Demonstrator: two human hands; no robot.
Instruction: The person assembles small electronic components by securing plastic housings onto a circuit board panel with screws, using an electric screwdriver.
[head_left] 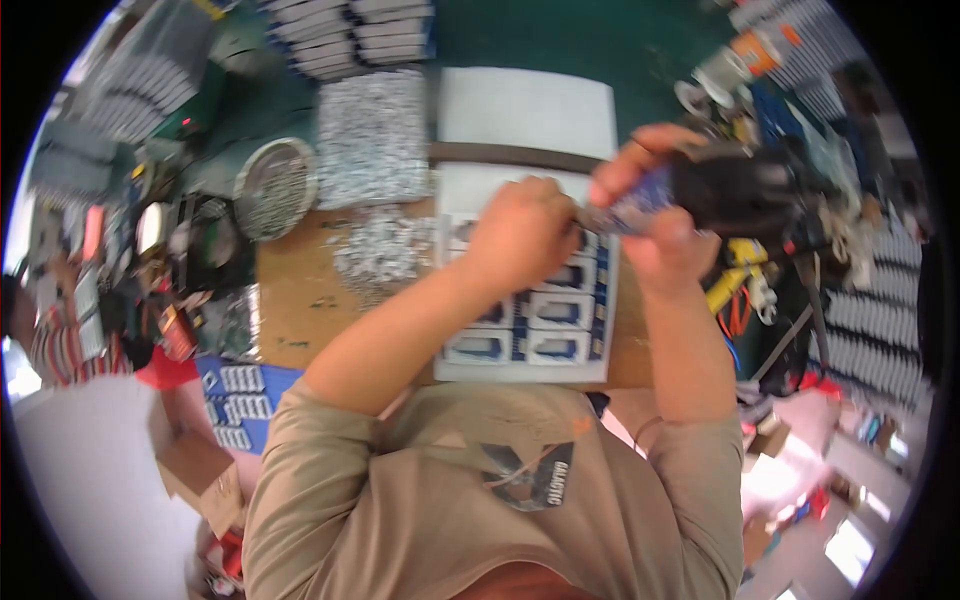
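Note:
A black and blue power screwdriver, blurred by motion, lies sideways in my right hand, whose fingers and thumb are closed round its blue front part. Its narrow tip points left to my left hand. The fingers of my left hand are curled together at that tip; what they hold is hidden. Both hands are over a white board crossed by a dark bar. Below the hands, several white and dark blue rectangular pieces lie in rows on the board, partly covered by my left hand and forearm.
Left of the board are a clear bag of small pale parts, a loose pile of them and a round dish of small metal parts. Stacked white pieces stand behind. A yellow tool and cables are at right.

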